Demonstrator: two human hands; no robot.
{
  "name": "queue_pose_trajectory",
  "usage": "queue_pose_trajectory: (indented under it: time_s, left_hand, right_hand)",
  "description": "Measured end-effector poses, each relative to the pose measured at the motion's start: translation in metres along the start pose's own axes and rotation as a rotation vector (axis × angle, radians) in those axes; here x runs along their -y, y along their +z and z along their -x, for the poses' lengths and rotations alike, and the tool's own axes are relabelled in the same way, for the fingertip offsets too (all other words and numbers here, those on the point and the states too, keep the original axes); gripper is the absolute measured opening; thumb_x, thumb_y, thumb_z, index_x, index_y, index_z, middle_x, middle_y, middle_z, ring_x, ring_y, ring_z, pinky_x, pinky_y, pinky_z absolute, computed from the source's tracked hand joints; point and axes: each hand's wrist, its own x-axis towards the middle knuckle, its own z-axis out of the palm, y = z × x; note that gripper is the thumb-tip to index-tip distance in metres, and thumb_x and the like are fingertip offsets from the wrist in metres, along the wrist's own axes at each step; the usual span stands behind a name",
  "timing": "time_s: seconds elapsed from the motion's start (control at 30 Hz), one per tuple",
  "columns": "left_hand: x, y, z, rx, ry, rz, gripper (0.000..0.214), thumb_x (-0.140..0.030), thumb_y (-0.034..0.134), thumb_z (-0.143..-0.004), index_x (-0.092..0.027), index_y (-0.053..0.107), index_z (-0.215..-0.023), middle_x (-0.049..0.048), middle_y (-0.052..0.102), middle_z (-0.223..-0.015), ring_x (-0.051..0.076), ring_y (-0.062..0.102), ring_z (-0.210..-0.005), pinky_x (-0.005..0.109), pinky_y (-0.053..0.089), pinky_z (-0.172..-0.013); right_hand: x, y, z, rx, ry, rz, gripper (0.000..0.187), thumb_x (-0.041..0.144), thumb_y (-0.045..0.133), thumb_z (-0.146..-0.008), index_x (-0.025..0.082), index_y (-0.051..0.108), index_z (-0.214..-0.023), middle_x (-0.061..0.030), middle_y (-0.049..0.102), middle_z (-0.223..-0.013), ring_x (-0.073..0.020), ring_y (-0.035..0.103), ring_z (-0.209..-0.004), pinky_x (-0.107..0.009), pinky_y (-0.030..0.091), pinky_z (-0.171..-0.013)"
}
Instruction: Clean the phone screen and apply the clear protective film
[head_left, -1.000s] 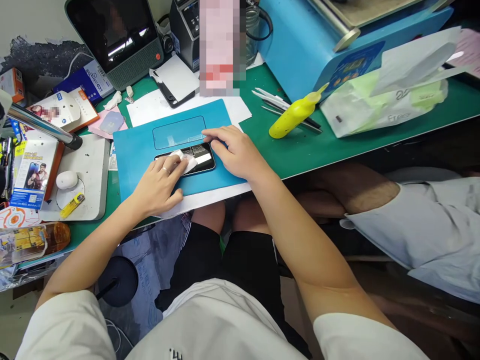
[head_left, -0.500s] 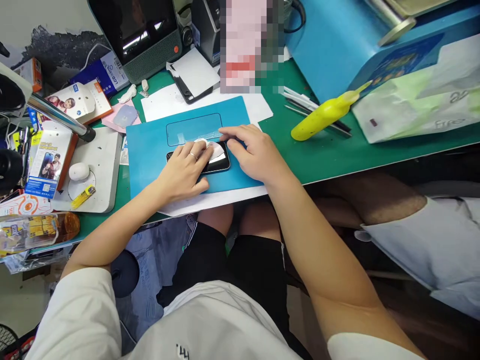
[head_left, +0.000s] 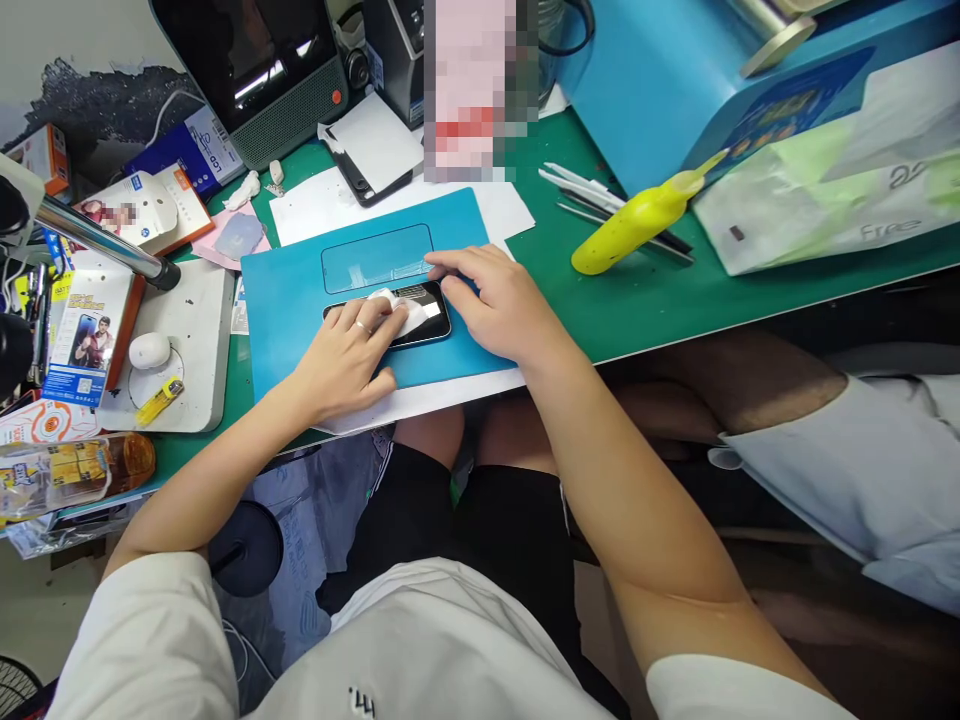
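Observation:
A black phone lies flat, screen up, on a blue mat. My left hand rests over the phone's left part, its fingers pressing a crumpled white wipe against the screen. At the phone's right end is my right hand, thumb by the phone's edge and index finger stretched out, with nothing seen between them. A clear, black-edged screen protector lies just beyond the phone, its right corner near my right index finger.
A yellow squeeze bottle lies on thin tools to the right, before a blue machine. Another phone-like device lies under white paper at the back. Boxes and a drink bottle crowd the left. A person's leg is at the right.
My left hand has slid the wipe slightly left over the screen, uncovering more of the phone's right part. My right hand keeps its place by the phone. The whole view has shifted a little.

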Motion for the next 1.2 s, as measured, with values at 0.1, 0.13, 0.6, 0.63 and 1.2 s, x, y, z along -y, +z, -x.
queue_pose_trajectory:
  time_s: [0.1,0.13,0.6,0.63,1.2]
  left_hand:
    - [0.004,-0.001,-0.015,-0.012,0.013,0.020,0.072,-0.030,0.050,-0.099,-0.011,0.051,-0.168,0.0259,0.057,-0.164,0.048,0.056,-0.139,0.063,0.048,-0.116]
    - [0.005,-0.002,-0.016,-0.013,0.019,0.024,0.072,-0.030,0.050,-0.099,-0.011,0.051,-0.168,0.0258,0.057,-0.164,0.048,0.056,-0.140,0.063,0.048,-0.116]
    - [0.026,0.003,-0.012,-0.083,0.140,0.100,0.069,-0.021,0.051,-0.098,-0.019,0.055,-0.166,0.0191,0.055,-0.173,0.041,0.052,-0.160,0.061,0.042,-0.131]
    - [0.025,0.004,-0.016,-0.100,0.161,0.098,0.068,-0.020,0.051,-0.097,-0.018,0.055,-0.166,0.0198,0.056,-0.172,0.041,0.052,-0.160,0.061,0.042,-0.131]
    - [0.032,0.011,-0.020,-0.273,0.385,0.065,0.043,-0.040,0.047,-0.119,-0.019,0.075,-0.143,0.0169,0.080,-0.138,0.033,0.074,-0.124,0.048,0.058,-0.099]
  right_hand:
    - [0.000,-0.001,0.000,0.006,-0.003,-0.006,0.041,0.025,0.054,-0.106,0.028,0.080,-0.137,-0.0079,0.087,-0.121,-0.0349,0.075,-0.117,-0.058,0.058,-0.112]
    - [0.000,-0.001,0.000,0.006,-0.006,-0.009,0.040,0.026,0.054,-0.106,0.028,0.080,-0.137,-0.0079,0.087,-0.121,-0.0347,0.075,-0.117,-0.057,0.059,-0.111]
    - [-0.001,0.000,-0.004,-0.005,-0.018,-0.035,0.042,0.023,0.051,-0.107,0.023,0.080,-0.138,-0.0097,0.087,-0.120,-0.0317,0.075,-0.114,-0.052,0.061,-0.109]
    - [-0.002,-0.001,-0.004,-0.003,-0.018,-0.043,0.042,0.023,0.051,-0.107,0.023,0.080,-0.138,-0.0093,0.087,-0.120,-0.0314,0.075,-0.114,-0.053,0.061,-0.109]
    - [-0.003,-0.002,-0.006,-0.036,-0.056,0.031,0.036,0.020,0.052,-0.109,0.024,0.082,-0.130,-0.0074,0.087,-0.114,-0.0299,0.077,-0.110,-0.051,0.061,-0.106]
